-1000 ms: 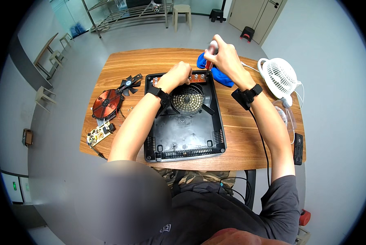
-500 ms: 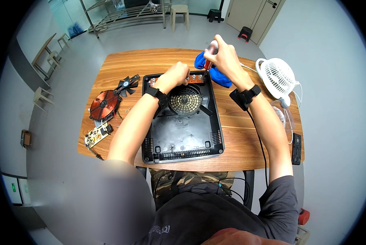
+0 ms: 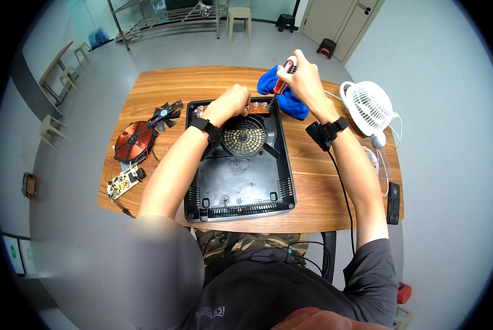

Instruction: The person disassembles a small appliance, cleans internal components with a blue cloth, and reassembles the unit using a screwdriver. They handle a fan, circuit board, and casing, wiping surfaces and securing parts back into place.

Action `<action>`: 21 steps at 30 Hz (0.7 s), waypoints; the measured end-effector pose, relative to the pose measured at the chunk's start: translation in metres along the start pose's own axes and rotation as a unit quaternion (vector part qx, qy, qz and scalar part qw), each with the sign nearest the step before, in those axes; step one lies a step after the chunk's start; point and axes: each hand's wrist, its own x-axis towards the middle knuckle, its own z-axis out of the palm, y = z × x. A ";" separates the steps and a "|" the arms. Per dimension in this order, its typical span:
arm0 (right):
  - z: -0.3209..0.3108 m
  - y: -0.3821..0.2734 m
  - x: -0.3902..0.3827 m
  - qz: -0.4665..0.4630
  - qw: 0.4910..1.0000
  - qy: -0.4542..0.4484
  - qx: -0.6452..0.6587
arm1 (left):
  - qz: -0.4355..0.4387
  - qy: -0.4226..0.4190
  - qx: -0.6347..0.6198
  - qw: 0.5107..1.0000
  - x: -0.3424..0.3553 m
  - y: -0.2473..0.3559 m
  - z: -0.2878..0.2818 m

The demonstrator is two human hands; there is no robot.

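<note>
A black plastic appliance housing (image 3: 235,184) lies open on the table in front of me, with a round vent grille (image 3: 243,135) in its floor. Along its far edge sits a narrow orange circuit board (image 3: 262,107) with several small silvery parts. My left hand (image 3: 231,104) is closed over the board's middle, its fingertips down at the board and partly hidden. In my right hand (image 3: 304,78) is a screwdriver (image 3: 281,84) with a red and white handle, gripped from above. Its shaft slants down to the right end of the board; the exact contact of the tip is too small to tell.
Left of the housing lie a black fan (image 3: 165,114), a copper-coloured coil disc (image 3: 132,141) and a yellowish circuit board (image 3: 124,182). A blue cloth (image 3: 293,104) touches the far right corner. Farther right are a white fan (image 3: 369,104) and a black strip-like part (image 3: 393,203).
The screwdriver handle has come slightly down and now shows more clearly in my right hand. My left hand stays at the board. The whole view has shifted a little.
</note>
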 end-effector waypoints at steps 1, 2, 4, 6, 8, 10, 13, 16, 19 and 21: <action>0.001 0.002 0.000 -0.001 1.000 0.000 0.005 | -0.006 -0.002 -0.002 1.000 0.000 -0.001 0.001; 0.000 0.004 0.000 -0.001 1.000 0.002 0.008 | -0.003 -0.002 -0.002 1.000 0.000 0.000 0.000; -0.003 0.005 -0.001 0.002 1.000 0.007 0.009 | 0.002 -0.002 -0.002 1.000 0.002 0.003 -0.001; -0.003 0.004 -0.002 0.007 1.000 0.009 0.010 | -0.003 -0.005 0.007 1.000 0.000 0.005 -0.004; -0.004 0.002 -0.002 0.015 1.000 0.007 -0.004 | 0.002 -0.006 0.012 1.000 0.000 0.004 -0.003; -0.006 0.002 -0.003 0.016 1.000 0.007 -0.011 | 0.015 -0.002 0.013 1.000 0.003 0.001 -0.002; -0.001 0.003 -0.002 0.002 1.000 0.005 -0.001 | 0.007 -0.004 0.008 1.000 0.001 0.001 -0.002; -0.002 0.003 -0.003 -0.018 1.000 -0.006 -0.001 | -0.006 -0.009 -0.004 1.000 0.000 0.008 -0.005; -0.001 -0.003 -0.006 -0.054 0.998 -0.038 0.014 | 0.010 0.003 0.007 1.000 0.000 0.001 -0.001; -0.003 -0.008 -0.009 -0.076 0.995 -0.060 0.037 | 0.011 0.012 0.011 1.000 0.001 -0.002 0.004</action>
